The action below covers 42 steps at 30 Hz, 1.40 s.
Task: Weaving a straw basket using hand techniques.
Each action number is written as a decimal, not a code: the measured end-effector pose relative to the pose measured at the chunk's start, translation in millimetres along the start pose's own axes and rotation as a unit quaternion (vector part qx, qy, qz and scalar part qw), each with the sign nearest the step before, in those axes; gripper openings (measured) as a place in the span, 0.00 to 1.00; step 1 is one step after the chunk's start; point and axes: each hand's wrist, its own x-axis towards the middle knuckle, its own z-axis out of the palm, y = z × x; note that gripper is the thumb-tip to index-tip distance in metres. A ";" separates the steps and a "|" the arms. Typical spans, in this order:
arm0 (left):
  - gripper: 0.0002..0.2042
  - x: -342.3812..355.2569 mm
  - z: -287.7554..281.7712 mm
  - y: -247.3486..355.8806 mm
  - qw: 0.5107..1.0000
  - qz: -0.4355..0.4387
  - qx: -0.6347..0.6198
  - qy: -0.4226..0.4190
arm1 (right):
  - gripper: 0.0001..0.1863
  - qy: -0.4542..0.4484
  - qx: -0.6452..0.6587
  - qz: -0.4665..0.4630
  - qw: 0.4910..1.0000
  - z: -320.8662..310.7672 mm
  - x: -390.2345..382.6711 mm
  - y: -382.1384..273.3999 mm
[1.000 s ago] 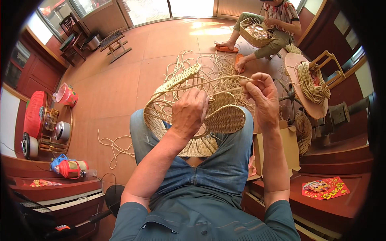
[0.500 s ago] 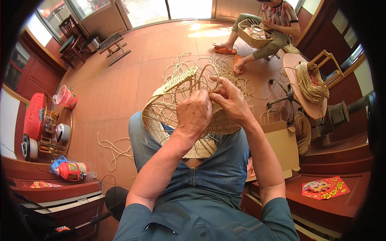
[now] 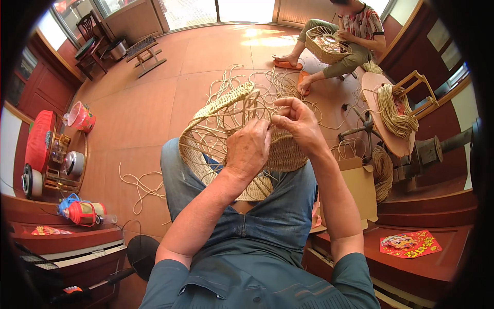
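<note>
A half-woven basket [image 3: 288, 154] of pale straw cord rests on my lap, with loose strands and a braided rim band [image 3: 221, 105] along its far left side. My left hand [image 3: 248, 147] is closed over the basket's edge, its fingers pinching cord strands. Close beside it, my right hand [image 3: 298, 122] is closed too, thumb and forefinger pinched at the same strands while the other fingers curl. The exact strand between the fingertips is too small to make out. Loose cord ends [image 3: 275, 82] spread on the floor beyond the basket.
A co-worker [image 3: 355, 31] sits at the far right with another basket [image 3: 327, 46]. Cord hanks lie on an oval board [image 3: 373, 95] at right, above a cardboard box [image 3: 355, 190]. At left stand a red bucket [image 3: 81, 117] and a red thermos [image 3: 85, 212]. A cord tangle [image 3: 139, 188] lies nearby.
The cord loop standing up by my right hand has gone down. My right hand has shifted slightly, its fingers more curled. My left hand stays at the basket's edge.
</note>
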 end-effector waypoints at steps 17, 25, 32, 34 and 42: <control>0.05 6.0 17.0 0.3 0.981 0.138 0.126 0.056 | 0.12 0.091 0.289 -0.046 0.952 -45.9 -52.3 -11.6; 0.06 10.4 21.4 -1.9 0.989 0.089 0.075 0.088 | 0.08 0.104 0.325 -0.020 0.940 -50.4 -26.6 -3.3; 0.05 4.6 11.9 -4.8 0.986 0.149 0.041 0.061 | 0.11 0.136 0.330 0.027 0.934 -46.6 -36.2 -5.3; 0.05 3.9 11.3 -5.4 0.985 0.154 0.064 0.048 | 0.13 0.107 0.342 0.014 0.934 -59.2 -38.2 16.0; 0.05 0.7 13.7 -8.0 0.982 0.152 0.093 0.059 | 0.13 0.466 0.166 0.001 0.869 -400.3 -178.6 70.7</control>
